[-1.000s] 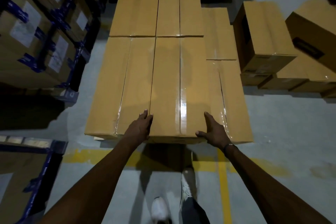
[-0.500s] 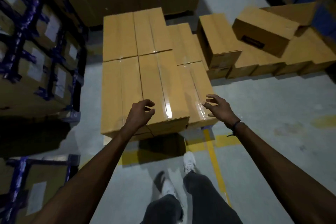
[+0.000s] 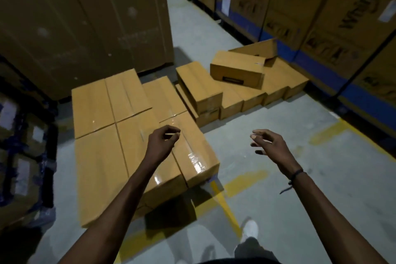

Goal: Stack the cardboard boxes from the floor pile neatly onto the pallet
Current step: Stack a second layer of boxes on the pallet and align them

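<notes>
Several tan taped cardboard boxes form a flat stack [image 3: 102,156] on the pallet at centre left; only a blue pallet corner [image 3: 213,179] shows under it. The floor pile [image 3: 246,92] lies behind and to the right, with one box [image 3: 237,70] tilted on top of it. My left hand [image 3: 161,143] hovers above the stack's near right box, fingers loosely curled, holding nothing. My right hand [image 3: 269,146] is raised over bare floor to the right of the stack, fingers spread and relaxed, empty.
Tall dark cartons [image 3: 85,17] stand behind the stack. More large cartons with blue bands [image 3: 321,17] line the right side. Wrapped boxes with blue straps [image 3: 23,146] sit at the left. Yellow floor lines [image 3: 246,180] cross the grey concrete. My white shoe [image 3: 249,230] is below.
Both hands have lifted off the near end of the top box on the stack and moved rightward. The view has swung up and right, bringing the floor pile into sight.
</notes>
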A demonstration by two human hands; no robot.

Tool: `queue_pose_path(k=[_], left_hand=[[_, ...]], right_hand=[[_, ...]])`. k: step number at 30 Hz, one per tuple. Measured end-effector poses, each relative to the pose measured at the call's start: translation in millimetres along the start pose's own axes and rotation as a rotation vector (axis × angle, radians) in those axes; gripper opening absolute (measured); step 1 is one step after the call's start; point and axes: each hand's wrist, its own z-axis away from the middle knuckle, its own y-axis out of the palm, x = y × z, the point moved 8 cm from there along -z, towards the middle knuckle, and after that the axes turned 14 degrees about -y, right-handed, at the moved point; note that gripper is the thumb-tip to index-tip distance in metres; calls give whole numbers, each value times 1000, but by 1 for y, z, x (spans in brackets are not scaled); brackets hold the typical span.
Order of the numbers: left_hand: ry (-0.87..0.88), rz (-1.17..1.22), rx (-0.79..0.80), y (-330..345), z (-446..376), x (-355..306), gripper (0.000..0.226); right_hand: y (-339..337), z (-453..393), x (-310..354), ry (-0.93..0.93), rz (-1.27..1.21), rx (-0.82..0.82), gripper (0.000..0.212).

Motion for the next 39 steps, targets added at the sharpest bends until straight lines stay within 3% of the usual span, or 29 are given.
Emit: queue_pose_path(k=[9, 15, 25, 39], left_hand=[[40, 110, 60, 148, -74, -116, 11], [17, 194, 8, 193, -114, -173, 13], [-116, 264, -171, 189, -214, -167, 16], [-276, 292, -341, 170, -436, -182, 15]], right_hand=[[-166, -64, -22, 8, -12, -153, 19], [-209, -133, -12, -20, -38, -131, 20], [-184, -292, -22, -18, -74, 5, 21], [-109, -582, -13, 2, -43, 190, 22]])
